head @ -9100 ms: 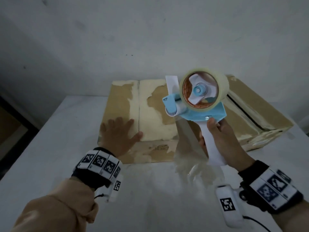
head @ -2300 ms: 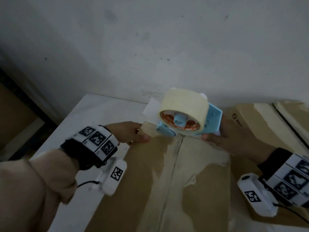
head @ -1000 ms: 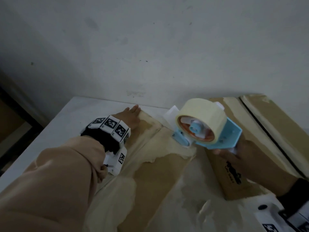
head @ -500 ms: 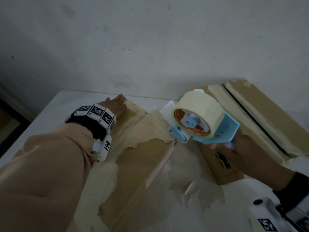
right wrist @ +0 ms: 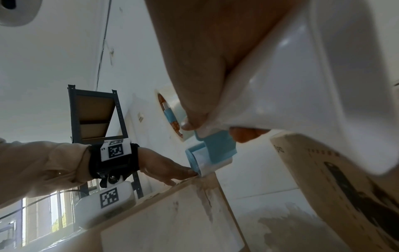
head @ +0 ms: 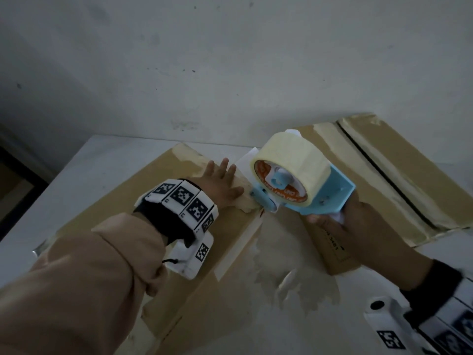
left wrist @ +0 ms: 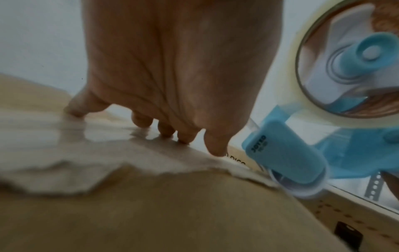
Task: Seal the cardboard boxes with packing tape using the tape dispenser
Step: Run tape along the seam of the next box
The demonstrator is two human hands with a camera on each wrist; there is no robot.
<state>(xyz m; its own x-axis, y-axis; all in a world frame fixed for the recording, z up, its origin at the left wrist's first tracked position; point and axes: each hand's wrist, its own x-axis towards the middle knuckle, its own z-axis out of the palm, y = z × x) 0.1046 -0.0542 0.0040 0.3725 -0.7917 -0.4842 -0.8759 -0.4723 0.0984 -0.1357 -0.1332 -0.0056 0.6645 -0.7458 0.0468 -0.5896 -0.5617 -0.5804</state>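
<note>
The right hand clenches the white handle of the tape dispenser, its roller at the near cardboard box's far right edge. Beside it, the left hand presses flat, fingers straight, on the box top.

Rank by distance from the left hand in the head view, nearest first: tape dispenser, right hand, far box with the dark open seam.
1. tape dispenser: just right of the left hand, roller end by the fingertips at the near box's edge.
2. right hand: farther right, gripping the dispenser's handle.
3. far box: far right, behind the right hand.
</note>
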